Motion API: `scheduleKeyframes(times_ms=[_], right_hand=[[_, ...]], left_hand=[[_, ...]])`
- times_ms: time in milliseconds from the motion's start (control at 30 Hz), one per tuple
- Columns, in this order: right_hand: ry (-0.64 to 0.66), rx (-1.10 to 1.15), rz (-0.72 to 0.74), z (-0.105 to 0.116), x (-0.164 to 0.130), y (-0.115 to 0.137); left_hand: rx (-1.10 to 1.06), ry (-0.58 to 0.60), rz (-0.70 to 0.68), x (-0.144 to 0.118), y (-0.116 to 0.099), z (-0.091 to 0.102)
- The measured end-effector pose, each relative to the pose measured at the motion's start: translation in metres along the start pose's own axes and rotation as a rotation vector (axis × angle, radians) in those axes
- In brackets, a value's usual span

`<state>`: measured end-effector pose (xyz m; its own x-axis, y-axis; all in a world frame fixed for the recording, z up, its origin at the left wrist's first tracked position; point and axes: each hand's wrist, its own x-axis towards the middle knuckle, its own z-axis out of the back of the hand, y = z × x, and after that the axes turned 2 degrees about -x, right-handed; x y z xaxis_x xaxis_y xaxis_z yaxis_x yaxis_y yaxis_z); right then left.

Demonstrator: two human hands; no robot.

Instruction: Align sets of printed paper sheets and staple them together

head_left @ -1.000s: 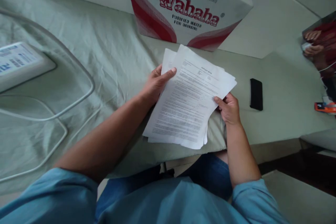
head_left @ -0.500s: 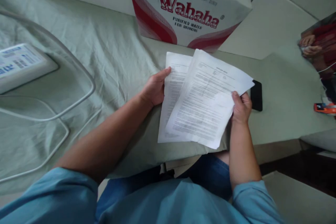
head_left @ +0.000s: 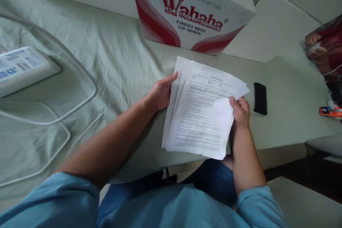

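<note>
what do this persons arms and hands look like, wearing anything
Both forearms are bare. Light blue short sleeves end around the elbows, one on each arm. The left hand and right hand wear no gloves, and no rings, watch or bracelet show on the fingers or wrists in view.

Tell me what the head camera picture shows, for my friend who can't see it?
A person's left hand and right hand hold a stack of printed papers by its two sides, over a table covered in pale green cloth. A Wahaha water box stands behind, and a black phone lies to the right.
</note>
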<state>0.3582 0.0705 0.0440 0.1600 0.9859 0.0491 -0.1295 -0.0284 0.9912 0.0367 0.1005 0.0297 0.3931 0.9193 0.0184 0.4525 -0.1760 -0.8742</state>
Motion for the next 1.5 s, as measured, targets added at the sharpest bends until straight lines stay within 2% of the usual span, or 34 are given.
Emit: scheduleKeyframes(times_ms=[133,300,433,567,667,867,967,1100,1233,1367,1500], right_hand=[[-0.024,0.043,-0.004,-0.003,-0.001,0.001],[-0.009,-0.024,0.031,-0.006,-0.003,-0.001],[-0.043,-0.037,0.033,-0.007,-0.003,-0.004],[-0.014,-0.064,0.044,-0.007,-0.003,-0.005],[-0.006,-0.082,0.054,-0.006,-0.003,-0.005],[-0.038,-0.042,0.019,-0.010,-0.003,-0.004],[-0.103,-0.041,0.008,-0.007,0.001,-0.006],[-0.230,0.002,0.040,0.008,0.012,-0.008],[-0.263,0.093,0.097,0.021,0.019,-0.007],[-0.305,0.167,0.032,0.015,0.016,-0.003],[-0.248,0.129,0.004,0.001,0.008,0.002]], left_hand=[[-0.093,0.012,0.067,0.000,0.001,0.001],[-0.136,-0.002,0.100,-0.001,-0.002,0.000],[-0.109,0.027,0.081,-0.002,-0.003,-0.002],[-0.041,-0.007,0.033,-0.003,-0.001,-0.004],[-0.064,-0.012,0.046,-0.004,0.001,-0.003],[-0.145,-0.158,0.068,-0.003,0.008,-0.001],[-0.173,-0.189,0.063,-0.002,0.011,0.000],[-0.164,-0.175,0.028,0.000,0.013,0.004],[-0.245,-0.137,0.058,0.000,0.012,0.007],[-0.364,-0.098,0.052,0.001,0.012,0.004],[-0.417,-0.087,0.057,0.001,0.011,-0.001]])
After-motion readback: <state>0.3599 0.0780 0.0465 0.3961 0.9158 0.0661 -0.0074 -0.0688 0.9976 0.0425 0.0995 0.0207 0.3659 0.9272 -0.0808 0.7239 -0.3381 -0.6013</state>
